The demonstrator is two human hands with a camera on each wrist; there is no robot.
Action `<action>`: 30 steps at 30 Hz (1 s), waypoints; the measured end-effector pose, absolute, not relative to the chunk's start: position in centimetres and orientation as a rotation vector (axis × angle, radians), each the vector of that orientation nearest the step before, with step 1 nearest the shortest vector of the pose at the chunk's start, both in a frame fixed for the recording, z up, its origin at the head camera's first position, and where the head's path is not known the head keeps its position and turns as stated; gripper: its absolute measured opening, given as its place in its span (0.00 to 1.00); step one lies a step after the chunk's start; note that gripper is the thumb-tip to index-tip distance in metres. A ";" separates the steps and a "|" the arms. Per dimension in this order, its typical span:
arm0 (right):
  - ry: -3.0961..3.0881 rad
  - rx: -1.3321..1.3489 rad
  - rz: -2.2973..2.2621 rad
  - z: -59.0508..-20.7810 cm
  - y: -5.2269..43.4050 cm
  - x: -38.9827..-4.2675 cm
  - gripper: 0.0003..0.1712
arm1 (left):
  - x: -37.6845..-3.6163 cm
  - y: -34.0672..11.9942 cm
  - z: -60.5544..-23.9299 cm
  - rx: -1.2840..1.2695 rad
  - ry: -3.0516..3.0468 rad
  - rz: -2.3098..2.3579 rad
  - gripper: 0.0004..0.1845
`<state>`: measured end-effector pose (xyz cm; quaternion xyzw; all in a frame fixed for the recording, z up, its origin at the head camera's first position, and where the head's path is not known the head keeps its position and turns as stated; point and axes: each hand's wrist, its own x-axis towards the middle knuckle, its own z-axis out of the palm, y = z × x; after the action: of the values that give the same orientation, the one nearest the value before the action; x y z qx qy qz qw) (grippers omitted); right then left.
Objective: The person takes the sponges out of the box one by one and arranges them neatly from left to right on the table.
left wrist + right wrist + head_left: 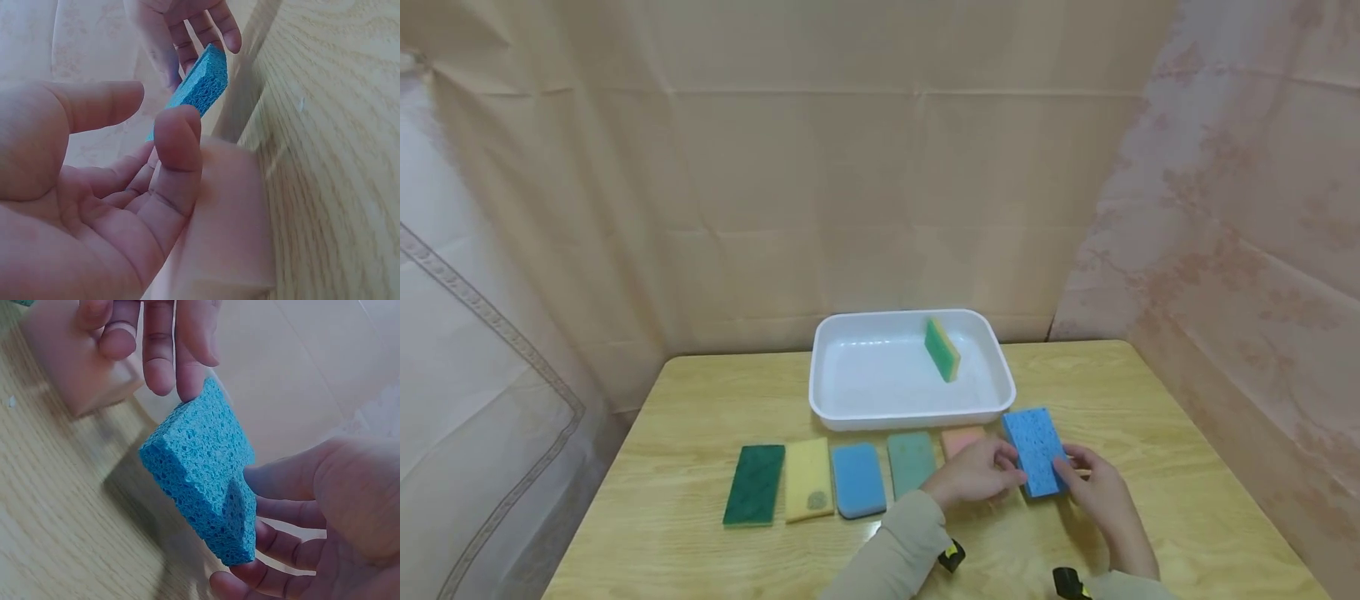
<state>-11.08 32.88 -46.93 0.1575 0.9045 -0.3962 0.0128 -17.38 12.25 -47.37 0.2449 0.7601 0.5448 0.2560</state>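
A blue, porous sponge (1033,450) is tilted up over the right part of the table. My right hand (1097,487) pinches its right edge, thumb on the face and fingers behind, as the right wrist view shows. My left hand (976,473) is at the sponge's other side, its fingertips right at the edge. In the left wrist view the thumb and index finger of the left hand (125,206) stand apart with nothing between them. Under and beside the left hand lies a pink sponge (961,439), partly hidden by it.
A white tray (887,421) stands at the back, holding a green-and-yellow sponge (942,350) on edge. Left of the hands, in a row, lie a dark green sponge (755,485), a yellow one (808,475), a blue one (858,479) and a grey-green one (912,462). Curtains surround the table.
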 end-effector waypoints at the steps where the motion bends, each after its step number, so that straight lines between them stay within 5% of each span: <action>1: 2.815 0.488 -1.229 -47.0 32.9 -11.1 0.34 | -17.4 12.3 -47.4 0.657 2.059 1.472 0.19; 30: 2.819 0.433 -1.053 -47.7 32.2 -12.1 0.31 | -17.4 12.4 -47.6 0.626 2.122 1.331 0.24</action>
<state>-12.09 32.16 -47.70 0.1421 0.9260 -0.3460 0.0509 -17.37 12.44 -47.60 0.2331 0.7898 0.4956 0.2762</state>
